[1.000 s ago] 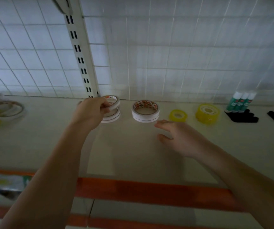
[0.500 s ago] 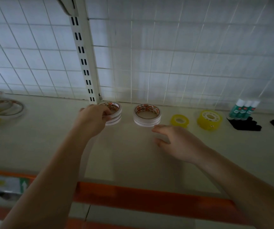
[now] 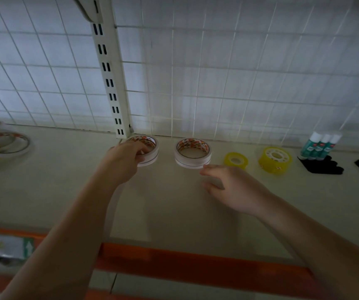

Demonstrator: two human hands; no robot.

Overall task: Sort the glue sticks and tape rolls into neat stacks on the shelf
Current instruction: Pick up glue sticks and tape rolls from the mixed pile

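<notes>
The left hand [image 3: 124, 162] grips the rim of a short stack of white tape rolls with orange-printed cores [image 3: 147, 151], its fingers [image 3: 138, 149] curled over the top roll at the back of the pale shelf [image 3: 169, 204], just in front of the slotted white metal upright [image 3: 109, 79]. The stack looks two rolls high and nearly squared, so the step in hand is probably settling it into line. Just beside it, apart from it, stands a second matching stack of white tape rolls [image 3: 193, 155]. The right hand [image 3: 234, 189] hovers near that stack's front edge, fingers loosely spread and holding nothing.

Further right sit a small yellow tape roll [image 3: 236, 160], a larger yellow tape roll [image 3: 275, 160] and three green-and-white glue sticks [image 3: 321, 146] standing against the wire grid. At far left, loose wide white tape rolls [image 3: 5, 144] lie unsorted.

The next move probably calls for fetching those loose rolls and placing them squarely on a stack without nudging the neighbours.
</notes>
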